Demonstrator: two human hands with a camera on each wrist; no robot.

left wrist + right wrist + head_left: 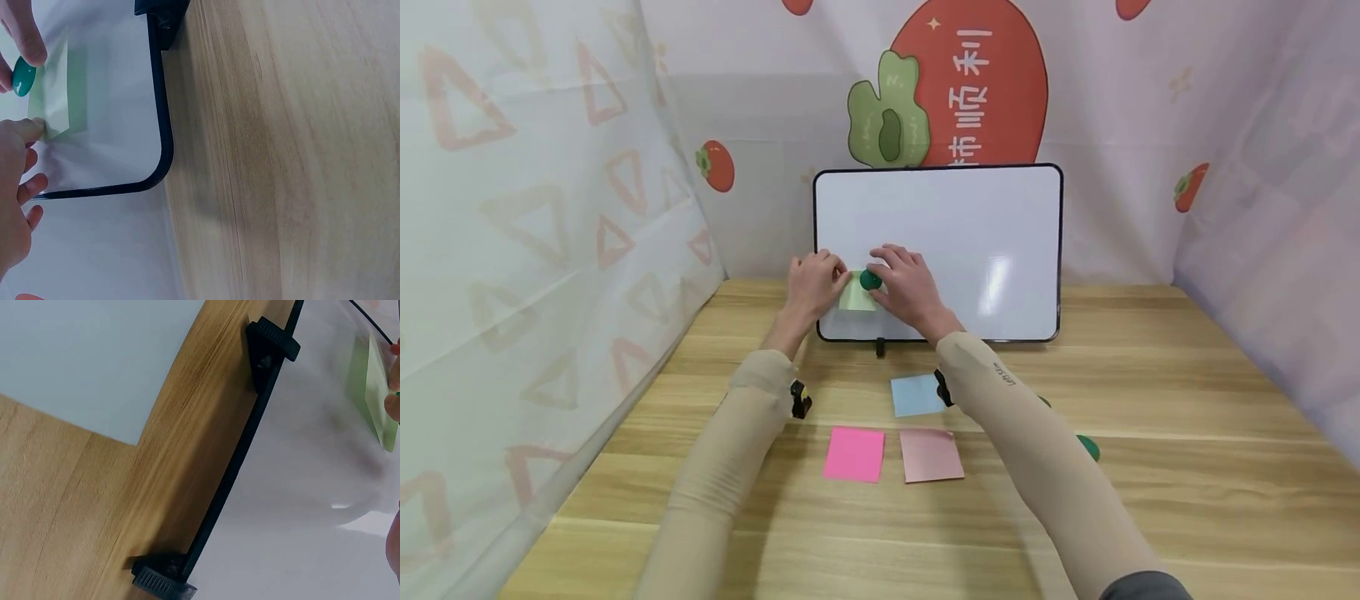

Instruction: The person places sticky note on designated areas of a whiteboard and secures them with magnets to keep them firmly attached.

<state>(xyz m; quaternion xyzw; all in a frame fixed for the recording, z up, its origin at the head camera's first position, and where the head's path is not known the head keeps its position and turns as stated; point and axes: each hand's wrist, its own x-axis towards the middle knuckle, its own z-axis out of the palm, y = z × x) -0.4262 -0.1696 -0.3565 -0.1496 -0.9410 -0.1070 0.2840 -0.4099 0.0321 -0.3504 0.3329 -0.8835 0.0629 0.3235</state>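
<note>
A black-framed whiteboard (940,217) stands upright at the back of the table. Against its lower left part is a pale green sticky note (855,298), whose lower edge lifts off the board in the left wrist view. My left hand (814,285) holds the note by its left side, fingertips at the edge. In my right hand (912,285), a round green magnet (870,280) is pinched between thumb and fingers, over the note's upper right part. The left wrist view shows the magnet (24,77) tilted, right at the note's surface.
On the table lie a blue note (916,396), a bright pink note (854,454) and a light pink note (932,456). Another green magnet (1088,447) sits beside my right forearm, which partly covers one more. Black clip feet (274,347) support the board's lower edge.
</note>
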